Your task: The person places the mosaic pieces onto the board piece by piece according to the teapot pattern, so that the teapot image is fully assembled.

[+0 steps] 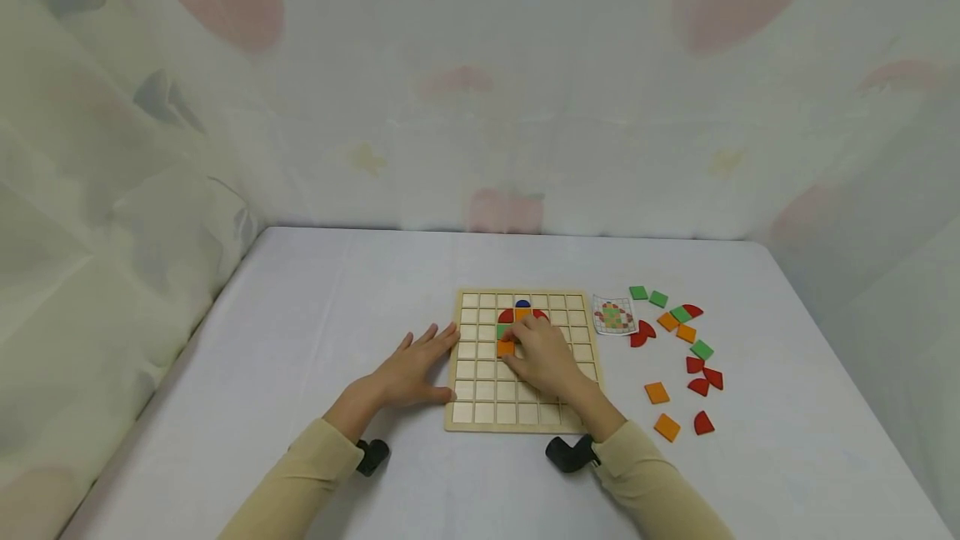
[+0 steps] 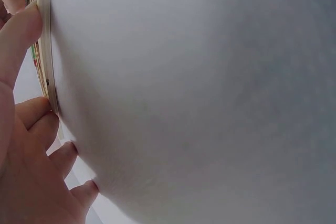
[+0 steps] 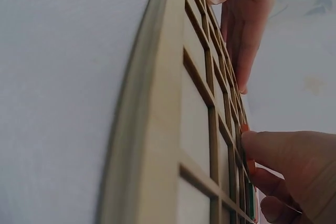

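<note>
A wooden grid board (image 1: pixel 484 391) lies flat on the white table. My left hand (image 1: pixel 411 373) has its fingers spread, thumb and fingertips touching the board's left edge; the left wrist view shows the fingertips against its rim (image 2: pixel 45 51). Over the board's upper middle, my right hand (image 1: pixel 550 358) pinches an orange square tile (image 1: pixel 506 349) at a grid cell. Just above that tile is a green square tile (image 1: pixel 502 329). Farther up sit a red quarter-round tile (image 1: pixel 506 316), another orange square (image 1: pixel 522 312) and a blue rounded tile (image 1: pixel 522 303). My right hand hides some cells.
Right of the board lies a printed pattern card (image 1: pixel 615 317), with red tiles (image 1: pixel 639 338) at its corner. Loose green squares (image 1: pixel 658 298), orange squares (image 1: pixel 657 392) and red quarter-rounds (image 1: pixel 703 422) are scattered farther right. A patterned cloth wall (image 1: pixel 600 148) stands behind the table.
</note>
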Available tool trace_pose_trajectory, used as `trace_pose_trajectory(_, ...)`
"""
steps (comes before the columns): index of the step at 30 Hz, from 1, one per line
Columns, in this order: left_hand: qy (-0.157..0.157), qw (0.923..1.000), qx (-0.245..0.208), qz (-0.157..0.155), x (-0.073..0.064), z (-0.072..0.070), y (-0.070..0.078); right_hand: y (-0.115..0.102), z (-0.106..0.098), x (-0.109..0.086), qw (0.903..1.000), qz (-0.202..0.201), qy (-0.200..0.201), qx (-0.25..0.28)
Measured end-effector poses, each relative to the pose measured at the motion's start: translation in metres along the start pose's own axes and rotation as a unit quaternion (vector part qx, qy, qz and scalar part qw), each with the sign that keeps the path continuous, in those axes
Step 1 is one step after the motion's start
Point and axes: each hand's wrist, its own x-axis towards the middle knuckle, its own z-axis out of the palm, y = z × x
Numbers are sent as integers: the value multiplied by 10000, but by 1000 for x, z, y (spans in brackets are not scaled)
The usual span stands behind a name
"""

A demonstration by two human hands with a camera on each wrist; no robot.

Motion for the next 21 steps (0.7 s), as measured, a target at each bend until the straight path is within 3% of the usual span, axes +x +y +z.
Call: trace_pose_trajectory(21, 14, 10000, -45, 13, 0, -1, 0, 0, -1, -1, 10000, -51, 6, -39)
